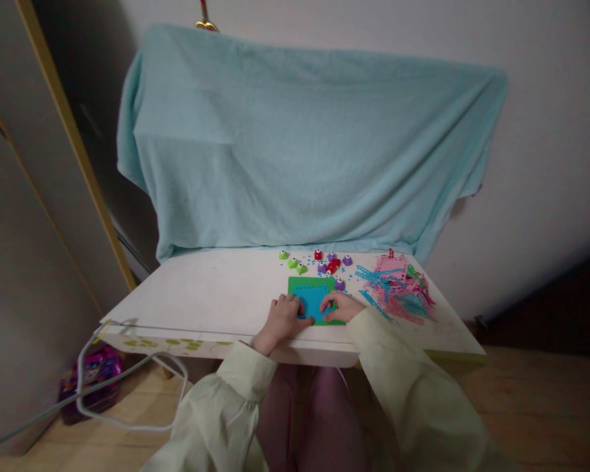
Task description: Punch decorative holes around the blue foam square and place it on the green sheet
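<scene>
A blue sheet (312,301) with a row of small holes along its top lies on a larger green sheet (297,282) near the table's front edge. Flat on the left side of the blue sheet rests my left hand (282,319), its fingers apart and the thumb stretched along the lower edge. My right hand (343,306) touches the right side of the same sheet with bent fingers; a gap shows between thumb and forefinger. Just behind the sheets stand several small hole punches: green (301,269), red (333,265) and purple (339,284).
Tiny blue punched bits lie among the punches. On the right of the white table (201,288) is a heap of pink, blue and green paper strips (400,288). A light blue cloth (314,144) hangs behind. At the left front corner runs a white cable (128,426).
</scene>
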{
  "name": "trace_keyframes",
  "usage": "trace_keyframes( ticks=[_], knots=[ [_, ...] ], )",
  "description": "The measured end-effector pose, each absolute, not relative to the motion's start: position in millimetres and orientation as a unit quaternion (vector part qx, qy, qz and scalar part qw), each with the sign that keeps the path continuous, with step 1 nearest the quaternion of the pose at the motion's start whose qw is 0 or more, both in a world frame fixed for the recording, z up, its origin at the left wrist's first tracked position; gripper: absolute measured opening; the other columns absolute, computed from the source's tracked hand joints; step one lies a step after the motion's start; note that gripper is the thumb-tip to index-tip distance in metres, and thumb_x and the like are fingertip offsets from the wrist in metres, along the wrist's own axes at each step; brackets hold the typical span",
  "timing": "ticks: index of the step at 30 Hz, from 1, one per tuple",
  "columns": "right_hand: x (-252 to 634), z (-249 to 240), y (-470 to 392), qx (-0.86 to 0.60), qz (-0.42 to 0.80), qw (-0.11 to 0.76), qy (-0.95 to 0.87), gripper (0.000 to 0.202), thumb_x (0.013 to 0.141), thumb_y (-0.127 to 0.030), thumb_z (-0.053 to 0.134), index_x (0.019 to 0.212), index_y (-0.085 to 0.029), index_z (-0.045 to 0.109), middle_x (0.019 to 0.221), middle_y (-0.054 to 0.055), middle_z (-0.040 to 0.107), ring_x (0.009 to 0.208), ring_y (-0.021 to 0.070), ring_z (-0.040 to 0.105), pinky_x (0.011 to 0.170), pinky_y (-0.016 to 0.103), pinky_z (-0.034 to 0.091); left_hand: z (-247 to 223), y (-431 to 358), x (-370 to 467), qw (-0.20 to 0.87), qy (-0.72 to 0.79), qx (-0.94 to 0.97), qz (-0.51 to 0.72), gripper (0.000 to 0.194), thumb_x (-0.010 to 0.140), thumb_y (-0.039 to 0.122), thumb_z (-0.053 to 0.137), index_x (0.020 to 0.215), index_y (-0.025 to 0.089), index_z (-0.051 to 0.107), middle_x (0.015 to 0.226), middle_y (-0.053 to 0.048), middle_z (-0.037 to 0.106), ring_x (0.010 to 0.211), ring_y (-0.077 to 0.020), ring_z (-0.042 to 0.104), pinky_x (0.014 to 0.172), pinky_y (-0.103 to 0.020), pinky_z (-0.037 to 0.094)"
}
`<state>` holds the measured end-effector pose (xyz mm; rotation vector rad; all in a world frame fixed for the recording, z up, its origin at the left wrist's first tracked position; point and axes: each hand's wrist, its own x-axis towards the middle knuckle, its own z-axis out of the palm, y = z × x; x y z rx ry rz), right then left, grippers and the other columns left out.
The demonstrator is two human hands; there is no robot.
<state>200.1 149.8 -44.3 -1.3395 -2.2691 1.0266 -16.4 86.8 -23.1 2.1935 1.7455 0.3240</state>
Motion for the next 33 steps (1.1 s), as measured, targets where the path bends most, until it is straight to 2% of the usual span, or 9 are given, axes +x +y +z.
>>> trace_keyframes(
  ticks=[6, 13, 17, 20, 22, 24, 27, 29, 33],
  knots=[
    [206, -34, 159, -0.487, 0.458, 0.078, -0.74, 0.031, 0.053, -0.008, 0.074, 0.081, -0.02, 0.076, 0.07, -0.004, 0.05, 0.058, 0.009, 0.044, 0.051, 0.02, 0.031, -23, 87, -18, 0.158, 0.61, 0.768, 0.115, 0.035, 0.074, 0.055, 0.063, 0.086, 0.023, 0.061, 0.101, -0.007, 0.06, 0.102, -0.028, 0.05, 0.085, -0.038, 0.036],
    [213, -26, 155, -0.476, 0.49, 0.09, -0.725, 0.032, 0.051, -0.002, 0.068, 0.079, -0.017, 0.075, 0.066, -0.004, 0.05, 0.057, 0.0088, 0.045, 0.048, 0.019, 0.03, -23, 100, -34, 0.219, 0.563, 0.79, 0.102, 0.027, 0.074, 0.048, 0.064, 0.09, 0.026, 0.065, 0.093, -0.003, 0.063, 0.095, -0.0228, 0.054, 0.08, -0.031, 0.039],
    [214, -20, 141, -0.448, 0.447, 0.181, -0.753, 0.03, 0.064, -0.008, 0.066, 0.092, -0.016, 0.071, 0.075, -0.001, 0.057, 0.061, 0.0105, 0.05, 0.054, 0.021, 0.037, -25, 112, -50, 0.295, 0.502, 0.807, 0.099, 0.026, 0.07, 0.033, 0.068, 0.095, 0.024, 0.068, 0.089, -0.001, 0.062, 0.085, -0.0181, 0.056, 0.075, -0.026, 0.04],
    [209, -16, 127, -0.418, 0.337, 0.279, -0.796, 0.021, 0.076, -0.017, 0.065, 0.097, -0.019, 0.069, 0.089, 0.002, 0.061, 0.078, 0.0148, 0.056, 0.067, 0.025, 0.042, -26, 117, -62, 0.372, 0.433, 0.81, 0.13, 0.034, 0.068, 0.021, 0.067, 0.102, 0.023, 0.068, 0.091, -0.001, 0.061, 0.083, -0.0163, 0.056, 0.073, -0.024, 0.041],
    [202, -17, 120, -0.392, 0.296, 0.297, -0.819, 0.018, 0.079, -0.02, 0.066, 0.097, -0.021, 0.068, 0.095, 0.004, 0.062, 0.086, 0.0167, 0.057, 0.076, 0.028, 0.044, -27, 119, -66, 0.423, 0.401, 0.799, 0.15, 0.037, 0.067, 0.018, 0.066, 0.104, 0.023, 0.068, 0.093, -0.001, 0.062, 0.083, -0.0156, 0.054, 0.074, -0.024, 0.042],
    [194, -19, 115, -0.372, 0.278, 0.284, -0.839, 0.019, 0.078, -0.024, 0.07, 0.097, -0.022, 0.068, 0.096, 0.004, 0.062, 0.089, 0.0182, 0.057, 0.082, 0.031, 0.044, -30, 119, -68, 0.47, 0.385, 0.776, 0.167, 0.032, 0.071, 0.021, 0.065, 0.103, 0.022, 0.068, 0.09, -0.001, 0.062, 0.079, -0.0151, 0.053, 0.072, -0.024, 0.042],
    [184, -23, 112, -0.358, 0.268, 0.239, -0.862, 0.029, 0.067, -0.028, 0.082, 0.093, -0.021, 0.069, 0.093, 0.004, 0.063, 0.087, 0.0195, 0.057, 0.082, 0.033, 0.043, -35, 118, -67, 0.516, 0.372, 0.748, 0.191, 0.024, 0.077, 0.029, 0.062, 0.099, 0.021, 0.068, 0.084, -0.001, 0.061, 0.072, -0.0138, 0.051, 0.067, -0.024, 0.042],
    [180, -25, 112, -0.363, 0.282, 0.211, -0.862, 0.033, 0.062, -0.026, 0.085, 0.091, -0.02, 0.069, 0.086, 0.002, 0.064, 0.079, 0.0178, 0.057, 0.076, 0.031, 0.044, -39, 117, -65, 0.513, 0.373, 0.743, 0.213, 0.024, 0.08, 0.032, 0.059, 0.098, 0.019, 0.069, 0.084, -0.002, 0.06, 0.071, -0.0133, 0.05, 0.066, -0.024, 0.042],
    [177, -24, 113, -0.372, 0.351, 0.168, -0.843, 0.029, 0.064, -0.014, 0.081, 0.089, -0.018, 0.067, 0.07, -0.003, 0.062, 0.063, 0.013, 0.053, 0.061, 0.024, 0.041, -43, 114, -63, 0.454, 0.418, 0.738, 0.273, 0.03, 0.085, 0.034, 0.054, 0.104, 0.016, 0.068, 0.094, -0.005, 0.058, 0.079, -0.0147, 0.051, 0.072, -0.026, 0.045]
  ],
)
